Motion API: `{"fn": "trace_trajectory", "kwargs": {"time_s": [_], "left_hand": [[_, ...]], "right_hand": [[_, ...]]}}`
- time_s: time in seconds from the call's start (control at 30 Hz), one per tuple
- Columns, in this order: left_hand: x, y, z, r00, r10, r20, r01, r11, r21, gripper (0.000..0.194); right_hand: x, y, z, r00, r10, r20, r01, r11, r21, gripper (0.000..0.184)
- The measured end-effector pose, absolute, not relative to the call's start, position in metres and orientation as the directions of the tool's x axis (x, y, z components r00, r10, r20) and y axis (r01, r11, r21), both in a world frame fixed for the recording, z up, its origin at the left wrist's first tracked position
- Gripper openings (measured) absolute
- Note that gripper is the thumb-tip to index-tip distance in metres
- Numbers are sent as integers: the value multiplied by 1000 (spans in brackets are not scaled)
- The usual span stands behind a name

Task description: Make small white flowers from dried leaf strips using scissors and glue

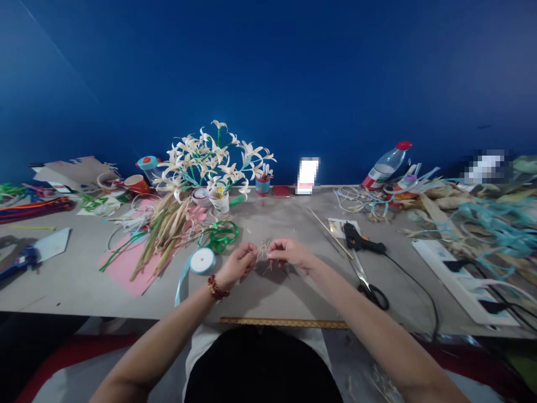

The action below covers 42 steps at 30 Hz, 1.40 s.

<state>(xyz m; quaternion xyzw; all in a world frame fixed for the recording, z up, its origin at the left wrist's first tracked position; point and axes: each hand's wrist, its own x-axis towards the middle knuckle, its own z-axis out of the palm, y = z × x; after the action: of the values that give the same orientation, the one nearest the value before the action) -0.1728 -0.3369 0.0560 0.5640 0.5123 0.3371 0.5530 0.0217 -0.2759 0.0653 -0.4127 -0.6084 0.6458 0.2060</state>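
A small, pale, straw-coloured piece with thin spiky strands [264,248] is between my two hands, low over the grey table. My left hand [242,262], with a bead bracelet at its wrist, is closed in a pinch on its left side. From the right, my right hand [290,253] pinches the same piece between thumb and fingers. The fingertips hide much of it, and its exact kind cannot be made out. Just left of my left hand lies a spool of light blue ribbon [202,261]. Green ribbon [220,236] curls behind the spool.
White-petalled flowers [205,154] stand in cups at the back left. Dried husks [165,235] lie on pink paper [138,277]. To the right are a glue gun [361,239], scissors [369,288], a thin stick [329,232] and a corded power strip [461,280]. A bottle [384,165] leans behind.
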Motion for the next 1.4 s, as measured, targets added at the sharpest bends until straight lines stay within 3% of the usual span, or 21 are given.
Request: {"fn": "trace_trajectory", "kwargs": {"time_s": [0.17, 0.33, 0.57, 1.0, 1.17, 1.4], "left_hand": [[-148, -336, 48, 174, 961, -216, -35, 225, 974, 27], [-144, -340, 50, 159, 954, -256, -140, 279, 950, 33], [-143, -337, 53, 173, 947, -270, -115, 291, 950, 39], [-148, -324, 52, 175, 977, -124, -86, 140, 986, 30], [-152, -327, 51, 215, 961, -173, -188, 214, 959, 29], [-165, -328, 58, 277, 940, -199, -435, 307, 846, 27]], "right_hand": [[9, -284, 59, -545, 800, -250, 204, -163, -965, 14], [7, -286, 48, -536, 819, -203, 233, -88, -969, 11], [6, -286, 46, -582, 798, -156, 302, 34, -953, 10], [18, -273, 56, -674, 738, -44, 327, 245, -913, 8], [28, -275, 67, -667, 743, -46, 486, 388, -783, 6], [55, -323, 75, -519, 853, -57, 799, 460, -388, 15]]}}
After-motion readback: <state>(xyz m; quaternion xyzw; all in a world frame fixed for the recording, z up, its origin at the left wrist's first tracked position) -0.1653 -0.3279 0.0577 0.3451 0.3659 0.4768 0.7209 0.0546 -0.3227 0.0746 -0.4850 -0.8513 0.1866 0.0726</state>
